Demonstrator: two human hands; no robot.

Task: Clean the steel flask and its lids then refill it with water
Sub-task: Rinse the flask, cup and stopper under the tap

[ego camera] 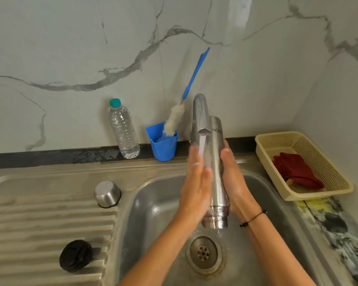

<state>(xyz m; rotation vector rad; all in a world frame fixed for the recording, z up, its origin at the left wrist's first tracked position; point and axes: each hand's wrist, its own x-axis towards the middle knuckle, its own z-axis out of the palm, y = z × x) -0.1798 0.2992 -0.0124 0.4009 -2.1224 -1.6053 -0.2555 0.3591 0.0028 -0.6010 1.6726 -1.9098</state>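
Over the sink basin (153, 205) the steel flask (216, 182) is upside down, its threaded mouth pointing at the drain (204, 252). Water runs from the tap (199, 112) onto its upper part and drips off the mouth. My right hand (234, 182) grips the flask's right side, thumb in front and fingers behind. My left hand (196, 182) presses flat against its left side with fingers straight. The steel cup lid (107, 194) stands upside down on the drainboard (39, 219). The black inner lid (75, 255) lies nearer me on the same ridges.
A blue cup (162, 145) holding a blue-handled bottle brush (174, 122) stands behind the sink, beside a clear plastic water bottle (123, 131). A cream basket (298, 166) with a red cloth (296, 172) sits on the right counter. The marble wall is close behind.
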